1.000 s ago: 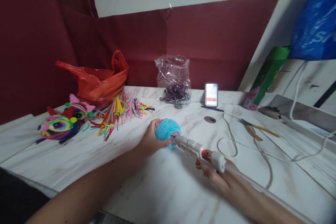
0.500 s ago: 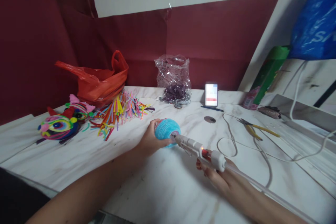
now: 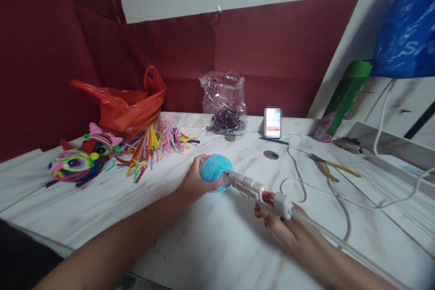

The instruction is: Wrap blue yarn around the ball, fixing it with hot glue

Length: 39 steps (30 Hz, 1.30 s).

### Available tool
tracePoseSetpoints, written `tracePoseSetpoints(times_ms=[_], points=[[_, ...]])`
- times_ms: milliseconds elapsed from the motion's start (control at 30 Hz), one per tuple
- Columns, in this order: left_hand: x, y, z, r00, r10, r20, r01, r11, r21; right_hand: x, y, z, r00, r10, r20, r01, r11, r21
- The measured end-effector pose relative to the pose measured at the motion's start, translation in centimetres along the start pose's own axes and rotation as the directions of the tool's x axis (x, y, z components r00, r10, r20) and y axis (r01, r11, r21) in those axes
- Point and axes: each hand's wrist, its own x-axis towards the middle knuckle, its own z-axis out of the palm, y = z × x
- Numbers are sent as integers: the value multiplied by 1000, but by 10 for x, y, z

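Observation:
A ball wrapped in light-blue fuzzy strands (image 3: pixel 216 166) is held in my left hand (image 3: pixel 199 179), with the thumb across its near side and the fingers behind. My right hand (image 3: pixel 280 226) is closed around a white hot glue gun (image 3: pixel 253 188), whose small orange light is lit. The nozzle points left at an unwrapped, pinkish patch on the ball's right side; whether it touches is hard to tell. A long clear glue stick (image 3: pixel 326 236) sticks out of the gun's back end and runs along my right forearm.
Left on the marble-patterned table (image 3: pixel 136 217) are colourful fuzzy figures (image 3: pixel 76 165), pipe cleaners (image 3: pixel 149 147) and a red plastic bag (image 3: pixel 131 108). Behind stands a clear bag (image 3: pixel 224 104) with dark purple contents. Pliers (image 3: pixel 328 165), a loose cord (image 3: pixel 301 179) and glue sticks (image 3: pixel 390 190) lie right.
The glue gun's tip has shifted very slightly up and right at the ball's bare patch. My left hand keeps the ball in nearly the same place.

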Motion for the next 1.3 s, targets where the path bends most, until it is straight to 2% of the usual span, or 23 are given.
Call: tracePoseSetpoints(times_ms=[133, 300, 467, 667, 733, 833, 967, 1067, 1167, 1267, 1300], points=[[1, -1, 0, 1000, -2, -7, 2, 1000, 1, -1, 1, 2, 999, 49, 9, -50, 999, 21], [1, 1, -1, 1000, -3, -2, 3, 1000, 29, -1, 4, 3, 999, 45, -11, -45, 999, 0], [0, 2, 0, 1000, -16, -1, 16, 1000, 20, 0, 3, 1, 995, 79, 54, -78, 997, -22], [2, -2, -1, 1000, 7, -10, -6, 1000, 22, -2, 2, 1, 992, 108, 72, -105, 993, -47], [2, -3, -1, 1000, 14, -4, -14, 1000, 23, -1, -1, 1, 993, 79, 83, -77, 997, -26], [1, -1, -1, 1000, 21, -13, -20, 999, 46, -1, -2, 1, 998, 19, 51, -18, 1000, -20], [0, 4, -1, 1000, -28, -8, 28, 999, 21, 0, 4, 3, 998, 63, 26, -62, 998, -30], [2, 6, -2, 997, -75, 3, 75, 997, -22, 3, 10, 2, 999, 44, 0, -44, 998, -38], [6, 4, -4, 989, -147, -26, 146, 988, -59, 11, 20, -4, 998, -22, -61, 14, 991, -135], [9, 2, -6, 976, -213, -52, 205, 971, -126, 20, 39, -12, 995, -31, -91, -4, 934, -356], [10, 1, -8, 970, -242, -30, 235, 958, -162, 23, 49, -13, 994, -58, -93, 14, 910, -415]])
